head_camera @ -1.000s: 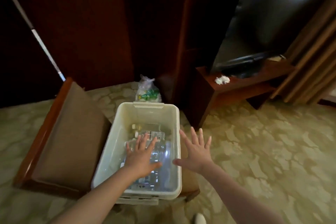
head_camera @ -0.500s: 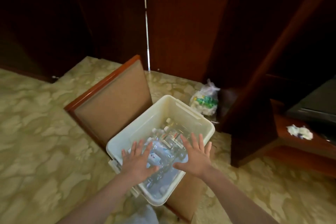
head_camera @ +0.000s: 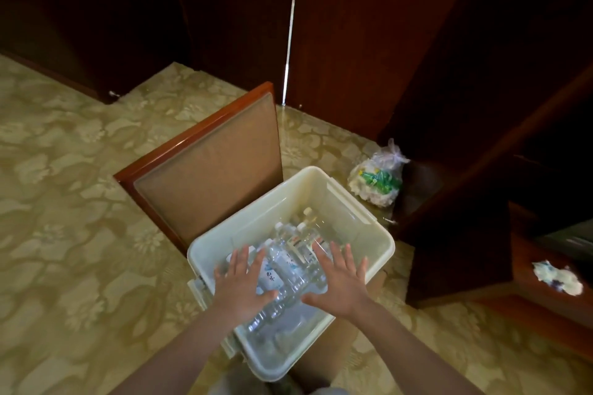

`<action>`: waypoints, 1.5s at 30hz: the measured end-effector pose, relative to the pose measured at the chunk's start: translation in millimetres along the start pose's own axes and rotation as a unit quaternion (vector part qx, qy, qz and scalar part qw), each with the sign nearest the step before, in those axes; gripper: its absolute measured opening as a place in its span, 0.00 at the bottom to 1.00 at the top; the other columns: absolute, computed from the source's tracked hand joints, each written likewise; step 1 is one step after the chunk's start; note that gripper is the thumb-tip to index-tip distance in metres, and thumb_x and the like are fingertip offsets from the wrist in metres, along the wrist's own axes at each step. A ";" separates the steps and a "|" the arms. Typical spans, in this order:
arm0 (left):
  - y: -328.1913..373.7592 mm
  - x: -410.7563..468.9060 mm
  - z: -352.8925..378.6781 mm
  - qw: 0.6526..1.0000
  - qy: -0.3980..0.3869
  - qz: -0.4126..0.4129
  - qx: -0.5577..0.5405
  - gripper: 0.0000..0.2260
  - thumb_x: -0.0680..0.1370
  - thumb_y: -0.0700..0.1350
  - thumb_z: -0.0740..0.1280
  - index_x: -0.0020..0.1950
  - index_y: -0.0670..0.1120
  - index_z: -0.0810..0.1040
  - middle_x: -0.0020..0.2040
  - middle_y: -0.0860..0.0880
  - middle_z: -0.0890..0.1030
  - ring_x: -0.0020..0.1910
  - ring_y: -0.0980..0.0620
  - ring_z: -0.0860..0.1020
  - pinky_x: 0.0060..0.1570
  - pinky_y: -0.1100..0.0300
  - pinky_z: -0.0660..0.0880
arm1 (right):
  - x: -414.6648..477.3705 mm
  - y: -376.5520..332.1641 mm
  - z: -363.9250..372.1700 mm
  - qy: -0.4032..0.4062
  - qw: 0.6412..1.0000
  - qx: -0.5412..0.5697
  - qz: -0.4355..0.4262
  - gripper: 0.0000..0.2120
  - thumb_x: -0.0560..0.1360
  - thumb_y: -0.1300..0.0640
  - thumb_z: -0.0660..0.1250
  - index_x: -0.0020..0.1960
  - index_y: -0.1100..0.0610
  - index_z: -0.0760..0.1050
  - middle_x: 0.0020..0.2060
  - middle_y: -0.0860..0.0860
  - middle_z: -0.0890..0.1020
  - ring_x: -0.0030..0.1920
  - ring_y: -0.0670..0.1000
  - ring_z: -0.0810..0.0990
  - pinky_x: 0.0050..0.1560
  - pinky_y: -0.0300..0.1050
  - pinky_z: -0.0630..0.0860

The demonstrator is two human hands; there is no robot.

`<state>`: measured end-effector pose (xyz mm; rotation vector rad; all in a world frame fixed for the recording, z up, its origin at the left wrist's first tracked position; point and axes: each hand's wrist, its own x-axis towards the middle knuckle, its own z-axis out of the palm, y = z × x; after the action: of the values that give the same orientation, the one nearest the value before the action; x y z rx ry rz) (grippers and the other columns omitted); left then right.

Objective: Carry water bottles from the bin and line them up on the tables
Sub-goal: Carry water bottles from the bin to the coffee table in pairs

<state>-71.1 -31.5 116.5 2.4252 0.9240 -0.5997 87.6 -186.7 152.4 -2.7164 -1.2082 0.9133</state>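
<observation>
Both hands, left (head_camera: 243, 289) and right (head_camera: 341, 282), hover palms down, fingers spread, gripping nothing, above bottles (head_camera: 290, 263) in the bin (head_camera: 362, 218).

Patterned carpet (head_camera: 64, 234), chair (head_camera: 208, 176) and plastic bag (head_camera: 377, 181) on it, cream bin (head_camera: 346, 228) on chair

Dim, warm indoor light; the carpet (head_camera: 80, 202) is lit softly, while the wood panels (head_camera: 369, 42) behind it sink into shadow. Slightly soft focus, with wide-angle bending at the edges.
</observation>
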 end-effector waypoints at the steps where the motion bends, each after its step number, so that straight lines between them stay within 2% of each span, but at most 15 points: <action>1: -2.1 -0.4 0.5 1.000 0.002 -0.006 -0.009 0.41 0.77 0.68 0.56 0.79 0.56 0.34 0.80 0.48 0.35 0.79 0.45 0.36 0.74 0.38 0.40 | 4.2 -1.5 -1.4 -0.007 1.000 -0.007 -0.004 0.51 0.69 0.32 0.68 0.79 0.38 0.37 0.80 0.51 0.37 0.77 0.60 0.29 0.73 0.67 0.29; 5: -10.5 -2.9 7.3 0.998 0.002 -0.038 -0.047 0.42 0.75 0.71 0.54 0.79 0.56 0.33 0.80 0.47 0.34 0.78 0.45 0.35 0.74 0.39 0.39 | 22.3 -6.3 -3.8 -0.023 0.998 -0.044 -0.027 0.51 0.69 0.31 0.67 0.80 0.39 0.38 0.81 0.50 0.40 0.78 0.60 0.31 0.73 0.67 0.30; 8: -13.6 -1.4 12.7 0.996 0.012 -0.057 -0.072 0.48 0.64 0.76 0.45 0.79 0.56 0.34 0.80 0.47 0.35 0.78 0.45 0.35 0.74 0.41 0.40 | 37.6 -8.0 -6.7 -0.039 0.995 -0.074 -0.056 0.51 0.69 0.31 0.67 0.80 0.40 0.38 0.81 0.51 0.40 0.78 0.60 0.31 0.73 0.68 0.30; 10: -13.7 0.4 17.5 0.993 0.017 -0.069 -0.093 0.46 0.70 0.75 0.51 0.79 0.56 0.35 0.79 0.47 0.34 0.78 0.45 0.35 0.75 0.41 0.41 | 48.8 -8.5 -8.4 -0.049 0.992 -0.086 -0.076 0.51 0.70 0.31 0.67 0.80 0.39 0.38 0.81 0.51 0.39 0.78 0.60 0.31 0.73 0.68 0.29; 12: -10.5 0.8 19.3 0.990 0.028 -0.081 -0.115 0.43 0.76 0.69 0.57 0.79 0.54 0.35 0.79 0.47 0.34 0.78 0.45 0.35 0.75 0.42 0.41 | 60.7 -8.3 -10.5 -0.061 0.989 -0.095 -0.100 0.50 0.70 0.31 0.67 0.80 0.39 0.38 0.81 0.51 0.39 0.78 0.59 0.30 0.72 0.68 0.29; 14: -4.0 1.0 18.3 0.985 0.043 -0.102 -0.133 0.42 0.78 0.65 0.59 0.79 0.54 0.36 0.80 0.47 0.34 0.78 0.45 0.35 0.75 0.44 0.41 | 73.7 -7.2 -13.5 -0.072 0.983 -0.112 -0.130 0.50 0.70 0.31 0.66 0.80 0.39 0.38 0.80 0.50 0.39 0.78 0.59 0.31 0.73 0.68 0.30; 23: 22.5 19.0 34.2 0.961 0.052 -0.203 -0.181 0.43 0.78 0.63 0.62 0.79 0.51 0.36 0.81 0.47 0.39 0.79 0.46 0.40 0.78 0.51 0.46 | 139.3 8.2 -6.9 -0.157 0.950 -0.135 -0.232 0.49 0.72 0.34 0.67 0.80 0.41 0.38 0.80 0.51 0.37 0.78 0.58 0.30 0.73 0.64 0.32; 29: 31.4 49.3 53.9 0.945 0.051 -0.243 -0.214 0.43 0.78 0.60 0.64 0.80 0.50 0.37 0.81 0.46 0.43 0.80 0.46 0.44 0.77 0.54 0.48 | 187.5 28.7 17.7 -0.229 0.930 -0.127 -0.258 0.49 0.72 0.36 0.69 0.81 0.42 0.40 0.81 0.52 0.39 0.77 0.58 0.28 0.74 0.63 0.33; 33: 25.3 69.0 73.2 0.931 0.030 -0.268 -0.247 0.42 0.78 0.60 0.64 0.80 0.52 0.38 0.81 0.47 0.43 0.80 0.46 0.44 0.77 0.52 0.49 | 212.4 31.2 30.2 -0.253 0.924 -0.107 -0.265 0.49 0.72 0.37 0.70 0.81 0.43 0.41 0.81 0.52 0.41 0.78 0.58 0.31 0.75 0.60 0.33; 37: 9.7 95.3 90.9 0.912 0.027 -0.293 -0.286 0.41 0.78 0.57 0.66 0.81 0.48 0.42 0.81 0.45 0.47 0.80 0.46 0.47 0.77 0.52 0.50 | 243.4 21.0 51.4 -0.261 0.920 -0.087 -0.278 0.47 0.74 0.41 0.70 0.81 0.44 0.43 0.81 0.51 0.45 0.79 0.57 0.35 0.77 0.57 0.38; 39: 0.7 109.1 99.9 0.890 0.032 -0.306 -0.337 0.40 0.78 0.54 0.67 0.81 0.47 0.46 0.81 0.45 0.50 0.79 0.47 0.50 0.77 0.51 0.53 | 258.3 14.8 63.8 -0.260 0.918 -0.080 -0.290 0.45 0.74 0.40 0.70 0.81 0.43 0.45 0.81 0.50 0.48 0.80 0.56 0.38 0.78 0.57 0.41; 42: -10.6 128.8 112.0 0.846 0.074 -0.322 -0.418 0.35 0.78 0.47 0.69 0.80 0.51 0.54 0.77 0.48 0.61 0.75 0.48 0.62 0.72 0.55 0.62 | 278.1 5.1 80.9 -0.267 0.908 -0.088 -0.309 0.44 0.74 0.39 0.69 0.81 0.44 0.48 0.81 0.50 0.52 0.80 0.57 0.41 0.79 0.57 0.43; 45: -18.4 146.2 122.0 0.841 0.095 -0.336 -0.414 0.36 0.78 0.46 0.69 0.80 0.52 0.51 0.77 0.48 0.62 0.70 0.47 0.69 0.65 0.59 0.67 | 293.1 -1.1 97.7 -0.270 0.902 -0.089 -0.326 0.43 0.75 0.39 0.69 0.81 0.46 0.49 0.80 0.50 0.54 0.80 0.57 0.42 0.79 0.54 0.45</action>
<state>-12.7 -16.4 -65.1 1.3625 1.7079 -0.0983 189.7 -4.0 -74.9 -1.9200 -2.1918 1.5201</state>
